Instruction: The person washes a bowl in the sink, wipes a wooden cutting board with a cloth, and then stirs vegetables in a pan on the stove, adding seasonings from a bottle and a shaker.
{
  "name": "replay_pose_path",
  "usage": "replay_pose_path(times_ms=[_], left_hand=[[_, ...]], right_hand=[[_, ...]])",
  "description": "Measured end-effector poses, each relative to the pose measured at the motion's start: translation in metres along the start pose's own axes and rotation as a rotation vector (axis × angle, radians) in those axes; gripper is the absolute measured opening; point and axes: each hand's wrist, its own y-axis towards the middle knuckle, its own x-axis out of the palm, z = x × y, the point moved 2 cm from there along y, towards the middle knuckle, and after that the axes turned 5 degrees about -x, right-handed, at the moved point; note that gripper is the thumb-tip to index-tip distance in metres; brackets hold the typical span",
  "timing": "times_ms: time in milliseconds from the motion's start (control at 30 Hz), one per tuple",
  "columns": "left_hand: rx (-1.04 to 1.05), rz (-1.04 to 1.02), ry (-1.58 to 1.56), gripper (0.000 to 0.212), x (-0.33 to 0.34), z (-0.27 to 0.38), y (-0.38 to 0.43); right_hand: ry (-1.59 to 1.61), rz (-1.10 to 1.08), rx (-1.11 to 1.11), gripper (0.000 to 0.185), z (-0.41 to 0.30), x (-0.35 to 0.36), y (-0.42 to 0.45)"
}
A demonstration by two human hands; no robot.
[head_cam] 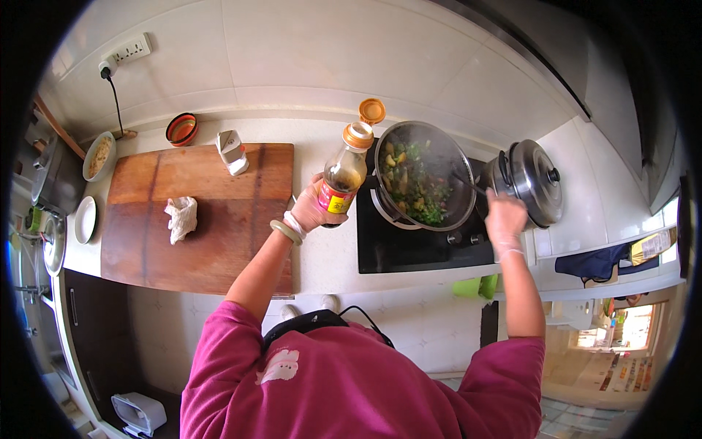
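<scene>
My left hand, in a clear glove, grips a sauce bottle with a red and yellow label. Its orange flip cap is up, and dark liquid shows low inside. The bottle tilts slightly, its mouth left of the wok. On the right, my gloved right hand is closed around the handle of a dark cooking utensil; the utensil's far end is hidden in the wok. Chopped green vegetables and yellowish pieces steam in the wok.
The wok sits on a black cooktop. Right of it stands a lidded steel pot. A wooden cutting board carries a crumpled white cloth and a white carton. Farther left are bowls and a white plate.
</scene>
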Motion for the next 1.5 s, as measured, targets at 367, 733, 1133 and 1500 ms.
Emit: replay_pose_path(times_ms=[367,733,1133,1500], left_hand=[[-0.006,0.021,0.074,0.070,-0.002,0.004,0.000],[0.066,0.066,0.120,0.070,-0.004,-0.009,0.000],[0.031,0.066,0.086,0.073,0.001,0.000,-0.003],[0.030,0.086,0.035,0.083,-0.006,-0.007,0.001]], right_hand=[[0.396,-0.569,0.443,0.028,0.047,0.058,0.033],[0.220,-0.243,0.072,0.016,0.006,-0.062,0.049],[0.151,-0.229,-0.133,0.015,-0.044,-0.037,0.082],[0.188,-0.356,0.271,0.016,0.061,-0.022,0.014]])
